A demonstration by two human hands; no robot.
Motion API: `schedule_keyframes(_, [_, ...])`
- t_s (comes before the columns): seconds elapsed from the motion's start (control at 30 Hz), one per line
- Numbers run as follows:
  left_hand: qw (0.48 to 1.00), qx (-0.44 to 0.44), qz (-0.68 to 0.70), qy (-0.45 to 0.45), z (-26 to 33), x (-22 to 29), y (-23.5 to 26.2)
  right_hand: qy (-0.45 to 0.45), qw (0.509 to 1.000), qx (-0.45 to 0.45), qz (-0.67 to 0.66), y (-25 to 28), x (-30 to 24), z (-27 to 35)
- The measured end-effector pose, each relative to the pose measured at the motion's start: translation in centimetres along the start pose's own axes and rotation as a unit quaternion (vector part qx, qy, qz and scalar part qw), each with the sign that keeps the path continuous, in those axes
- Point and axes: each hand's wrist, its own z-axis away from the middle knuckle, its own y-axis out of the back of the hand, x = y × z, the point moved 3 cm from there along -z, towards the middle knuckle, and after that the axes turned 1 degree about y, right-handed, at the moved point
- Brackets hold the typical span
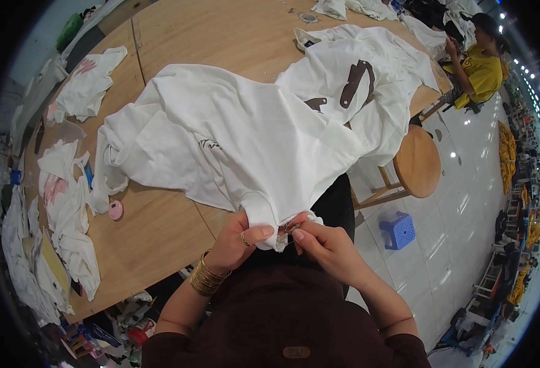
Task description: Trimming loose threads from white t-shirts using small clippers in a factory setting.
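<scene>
A large white shirt (239, 135) spreads across the table, and its gathered near end hangs over the edge in front of my body. My left hand (236, 244) is closed on that end, thumb on top, with bracelets at the wrist and a ring on a finger. Close beside it, my right hand (326, 246) is pinched at the rough, bunched edge of the cloth. Something small and metallic seems to show at its fingertips, too small to name. Beyond lies another white shirt (393, 67) with a dark brown print; folds hide where the two meet.
The wooden table (153, 230) holds white pieces with reddish marks (67, 190) on the left and a pink round object (116, 210). To the right stand a wooden stool (416, 161) and a blue plastic stool (397, 230). A person in yellow (480, 73) sits at far right.
</scene>
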Motion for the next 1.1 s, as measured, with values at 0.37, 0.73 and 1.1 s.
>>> schedule_keyframes(0.37, [0.997, -0.013, -0.076, -0.028, -0.1, -0.1, 0.0, -0.01, 1.0, -0.004, 0.011, 0.1, -0.3, 0.0])
schedule_keyframes(0.73, [0.996, -0.026, -0.079, -0.033, -0.2, 0.3, -0.4, 0.045, 0.995, 0.059, 0.066, -0.2, -0.1, 0.0])
schedule_keyframes(1.1, [1.0, -0.008, -0.03, 0.005, -0.6, 0.4, -0.8, 0.031, 0.998, 0.045, 0.027, 0.0, -0.3, 0.3])
